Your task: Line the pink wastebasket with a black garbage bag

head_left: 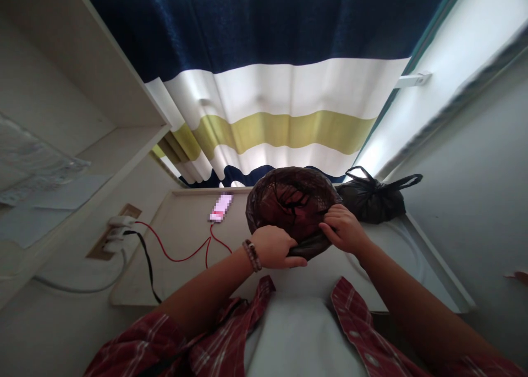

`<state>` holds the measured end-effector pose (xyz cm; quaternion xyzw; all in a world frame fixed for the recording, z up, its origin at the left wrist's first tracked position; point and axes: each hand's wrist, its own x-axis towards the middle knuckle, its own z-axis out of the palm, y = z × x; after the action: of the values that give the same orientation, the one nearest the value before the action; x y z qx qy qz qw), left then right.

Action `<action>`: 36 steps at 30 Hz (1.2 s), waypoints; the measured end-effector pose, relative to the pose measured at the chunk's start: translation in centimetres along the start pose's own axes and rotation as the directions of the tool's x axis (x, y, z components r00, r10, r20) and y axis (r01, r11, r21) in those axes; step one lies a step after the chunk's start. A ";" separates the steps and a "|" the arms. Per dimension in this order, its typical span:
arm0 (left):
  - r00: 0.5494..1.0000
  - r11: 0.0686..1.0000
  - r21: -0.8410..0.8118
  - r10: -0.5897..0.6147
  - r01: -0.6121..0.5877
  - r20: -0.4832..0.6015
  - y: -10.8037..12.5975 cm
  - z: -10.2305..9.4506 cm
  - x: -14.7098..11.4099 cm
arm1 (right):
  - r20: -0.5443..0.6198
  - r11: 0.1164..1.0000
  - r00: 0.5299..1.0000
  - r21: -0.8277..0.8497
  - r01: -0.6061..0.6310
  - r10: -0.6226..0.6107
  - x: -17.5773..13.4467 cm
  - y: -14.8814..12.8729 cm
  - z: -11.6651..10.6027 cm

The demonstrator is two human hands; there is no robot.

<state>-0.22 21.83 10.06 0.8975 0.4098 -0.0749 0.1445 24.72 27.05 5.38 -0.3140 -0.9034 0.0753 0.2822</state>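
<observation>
A dark, thin plastic bag (264, 201) is spread wide around a round shape in front of me, its mouth facing up. Reddish colour shows through inside, perhaps from a container under the bag; I cannot tell for sure. My left hand (274, 247), with beaded bracelets at the wrist, curls over the near left edge of the bag, thumb stretched to the right. On the right edge, my right hand (341, 228) grips the plastic between thumb and fingers. Beyond it sits a tied black plastic bag (371, 201) with two handle loops standing up.
Underneath is a white desk (181, 278) with a raised rim. A blurred phone (221, 207) lies on it, joined by a red cable (173, 260) to plugs in a wall socket (115, 231). A shelf (124, 151) overhangs the left; a striped curtain (268, 129) hangs behind.
</observation>
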 end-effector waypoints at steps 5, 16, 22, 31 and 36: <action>1.000 1.000 -0.010 0.015 -0.015 -0.016 -0.3 -0.6 0.3 | -0.064 0.998 0.996 -0.002 -0.059 0.059 -0.9 -0.7 0.1; 1.000 0.999 -0.037 0.029 -0.029 -0.003 2.7 -0.1 2.6 | -0.153 0.996 0.986 -0.035 -0.078 0.072 -1.9 -0.4 1.0; 0.998 1.000 -0.021 -0.007 0.008 0.057 2.2 0.0 2.7 | -0.143 0.998 0.988 -0.020 -0.055 0.052 -2.0 0.2 1.0; 0.999 1.000 0.005 -0.029 0.028 0.034 2.5 -0.5 2.6 | -0.159 0.998 0.985 -0.019 -0.067 0.063 -2.0 0.2 1.3; 0.999 0.999 0.006 -0.046 0.046 0.023 2.6 -0.6 2.5 | -0.118 0.997 0.990 -0.017 -0.077 0.075 -1.9 0.2 1.0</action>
<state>3.42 22.14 10.53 0.8873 0.4285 -0.0899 0.1448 25.48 26.06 3.65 -0.3550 -0.8735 0.0577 0.3282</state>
